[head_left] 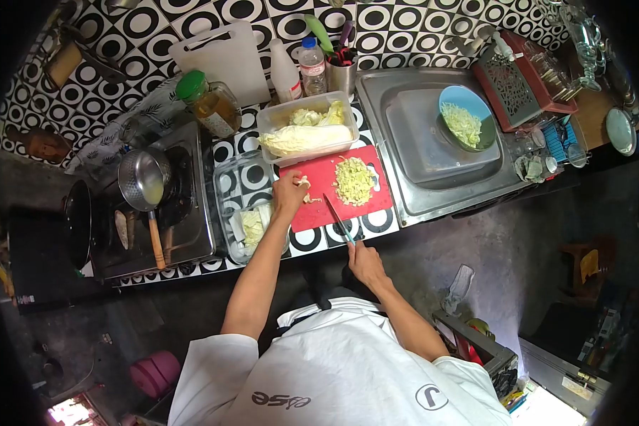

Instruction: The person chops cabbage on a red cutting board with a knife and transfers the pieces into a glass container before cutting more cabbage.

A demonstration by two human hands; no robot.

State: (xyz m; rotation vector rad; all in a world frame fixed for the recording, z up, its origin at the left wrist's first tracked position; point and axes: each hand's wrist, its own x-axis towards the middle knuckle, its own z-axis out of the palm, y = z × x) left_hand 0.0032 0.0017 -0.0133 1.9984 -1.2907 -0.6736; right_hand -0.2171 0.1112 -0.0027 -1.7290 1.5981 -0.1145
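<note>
My right hand grips a knife by its light blue handle, the blade slanting over the front part of the red cutting board. At the board's left side, my left hand has its fingers closed on a small pale piece of napa cabbage. A few scraps lie beside the fingertips. To the right on the board sits a heap of chopped cabbage. Just behind the board, a clear plastic container holds larger cabbage pieces.
Left of the board, another clear tub holds cut cabbage. A stove with a wooden-handled saucepan stands farther left. On the right, a bowl of shredded cabbage rests on a clear lid over the steel sink. Bottles and a jar line the back.
</note>
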